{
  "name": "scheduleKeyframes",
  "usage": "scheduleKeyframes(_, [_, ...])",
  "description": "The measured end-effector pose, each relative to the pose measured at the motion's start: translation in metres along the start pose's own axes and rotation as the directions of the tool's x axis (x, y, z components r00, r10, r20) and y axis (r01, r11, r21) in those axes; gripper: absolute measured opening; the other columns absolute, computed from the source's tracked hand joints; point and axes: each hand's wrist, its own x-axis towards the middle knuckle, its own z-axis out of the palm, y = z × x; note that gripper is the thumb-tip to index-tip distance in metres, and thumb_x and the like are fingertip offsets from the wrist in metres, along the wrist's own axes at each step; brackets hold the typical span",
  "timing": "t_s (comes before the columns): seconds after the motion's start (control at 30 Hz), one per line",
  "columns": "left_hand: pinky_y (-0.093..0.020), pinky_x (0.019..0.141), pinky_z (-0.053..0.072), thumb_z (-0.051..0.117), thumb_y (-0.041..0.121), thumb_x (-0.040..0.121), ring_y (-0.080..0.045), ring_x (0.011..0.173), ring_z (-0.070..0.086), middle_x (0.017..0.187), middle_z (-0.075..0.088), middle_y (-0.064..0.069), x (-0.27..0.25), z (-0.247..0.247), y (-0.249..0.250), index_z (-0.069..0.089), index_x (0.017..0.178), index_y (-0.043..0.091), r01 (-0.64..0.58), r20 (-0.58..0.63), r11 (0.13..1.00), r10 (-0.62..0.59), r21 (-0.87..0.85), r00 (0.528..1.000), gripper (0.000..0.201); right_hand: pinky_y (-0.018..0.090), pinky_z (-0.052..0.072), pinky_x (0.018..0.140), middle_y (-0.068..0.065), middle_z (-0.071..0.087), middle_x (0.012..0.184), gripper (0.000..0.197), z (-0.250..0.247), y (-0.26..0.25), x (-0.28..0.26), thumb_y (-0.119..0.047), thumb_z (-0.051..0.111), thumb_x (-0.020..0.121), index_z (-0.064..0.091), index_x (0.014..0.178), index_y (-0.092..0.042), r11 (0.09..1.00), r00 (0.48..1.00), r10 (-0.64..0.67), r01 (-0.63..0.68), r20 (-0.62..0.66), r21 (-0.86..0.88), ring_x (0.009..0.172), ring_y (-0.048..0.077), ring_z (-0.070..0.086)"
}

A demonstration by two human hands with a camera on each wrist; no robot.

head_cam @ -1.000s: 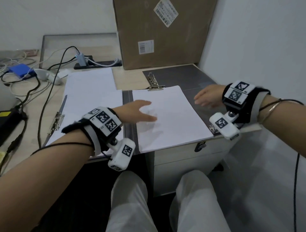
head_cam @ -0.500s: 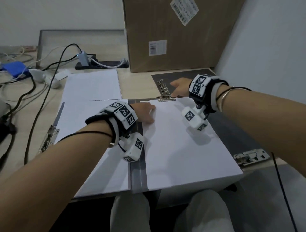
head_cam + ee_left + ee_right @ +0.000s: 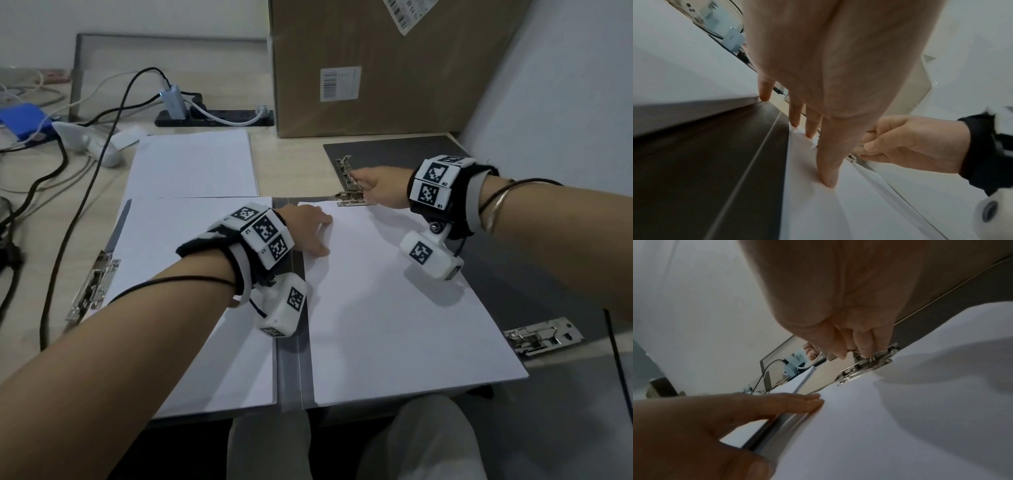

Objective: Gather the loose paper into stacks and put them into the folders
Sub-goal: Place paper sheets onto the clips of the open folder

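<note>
An open grey folder (image 3: 294,359) lies in front of me with a white paper stack (image 3: 394,315) on its right half and another stack (image 3: 191,274) on its left half. My left hand (image 3: 310,233) presses flat, with straight fingers (image 3: 828,170), on the right stack's far left corner. My right hand (image 3: 373,186) reaches to the metal clip (image 3: 352,202) at the stack's far edge. In the right wrist view its fingertips (image 3: 855,347) pinch the clip's raised lever (image 3: 865,368). A third stack of loose paper (image 3: 195,164) lies behind the left half.
A second dark folder (image 3: 394,150) lies under the right stack, its clip (image 3: 541,337) at the near right. Another clip (image 3: 92,287) sits at the left. A cardboard box (image 3: 376,68) stands behind, with a power strip (image 3: 212,118) and cables (image 3: 68,205) at the back left.
My right hand has moved from the stack's right edge to the clip at its far edge and taken hold of the lever. My left hand slid to the stack's far left corner.
</note>
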Motion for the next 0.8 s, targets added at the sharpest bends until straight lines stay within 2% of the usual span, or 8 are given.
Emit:
scheduleKeyframes(0.1, [-0.032,0.108,0.028,0.053,0.037,0.095,-0.024,0.138,0.033,0.151,0.033,-0.006,0.001,0.000,0.000,0.031,0.147,0.012,-0.007,0.001,1.000,0.007,0.018,1.000,0.062,0.033,0.028,0.114,0.008,0.034,0.152,0.060,0.001,0.005,-0.001,0.003,0.034,0.092,0.022,0.150,-0.012,0.998,0.999,-0.027,0.028,0.023,-0.056,0.138,0.026,0.035])
scheduleKeyframes(0.2, [-0.033,0.109,0.028,0.052,0.038,0.095,-0.025,0.138,0.033,0.151,0.033,-0.006,0.001,0.000,0.000,0.032,0.147,0.013,-0.007,0.003,0.999,0.007,0.035,1.000,0.061,0.032,0.026,0.113,0.005,0.026,0.156,0.067,0.000,0.004,-0.001,0.003,0.029,0.092,0.016,0.151,-0.028,0.992,0.998,-0.030,0.036,0.054,-0.118,0.140,0.027,0.030])
scheduleKeyframes(0.27, [-0.034,0.109,0.028,0.051,0.039,0.095,-0.025,0.138,0.032,0.151,0.032,-0.006,0.002,0.000,0.000,0.030,0.148,0.014,-0.010,0.008,0.999,0.010,0.046,1.000,0.062,0.032,0.027,0.111,0.006,0.027,0.155,0.068,0.002,0.002,0.000,0.003,0.028,0.093,0.016,0.150,-0.032,0.990,0.997,-0.035,0.045,0.075,-0.134,0.138,0.029,0.032])
scheduleKeyframes(0.43, [-0.033,0.109,0.028,0.051,0.039,0.095,-0.024,0.138,0.032,0.151,0.033,-0.005,0.004,0.000,-0.001,0.029,0.148,0.014,-0.018,0.010,0.998,0.017,0.053,1.000,0.063,0.034,0.038,0.102,0.011,0.036,0.149,0.067,0.004,-0.006,0.003,0.001,0.027,0.094,0.015,0.151,-0.031,0.967,0.995,-0.039,0.060,0.091,-0.247,0.127,0.034,0.045])
scheduleKeyframes(0.57, [-0.034,0.110,0.026,0.050,0.040,0.095,-0.024,0.138,0.031,0.151,0.033,-0.006,0.006,0.001,-0.002,0.029,0.148,0.015,-0.020,0.017,0.998,0.019,0.065,1.000,0.063,0.032,0.034,0.105,0.009,0.032,0.153,0.067,0.007,-0.008,0.005,0.001,0.029,0.094,0.015,0.151,-0.032,0.934,0.995,-0.033,0.064,0.095,-0.352,0.134,0.032,0.039])
scheduleKeyframes(0.7, [-0.034,0.109,0.028,0.051,0.040,0.095,-0.025,0.137,0.034,0.148,0.036,-0.005,0.007,0.002,-0.003,0.030,0.148,0.014,-0.024,0.008,0.998,0.024,0.065,1.000,0.062,0.028,0.032,0.105,0.008,0.028,0.155,0.065,0.006,-0.014,-0.005,0.000,0.030,0.096,0.008,0.152,-0.023,0.895,0.994,-0.022,0.066,0.105,-0.441,0.138,0.029,0.034])
scheduleKeyframes(0.8, [-0.034,0.112,0.028,0.051,0.040,0.095,-0.024,0.138,0.033,0.149,0.035,-0.006,0.008,0.003,-0.004,0.029,0.148,0.014,-0.026,0.003,0.998,0.025,0.061,1.000,0.063,0.030,0.031,0.107,0.007,0.023,0.157,0.065,0.006,-0.022,-0.008,-0.003,0.030,0.097,0.001,0.152,-0.018,0.835,0.990,-0.019,0.093,0.140,-0.543,0.139,0.029,0.032])
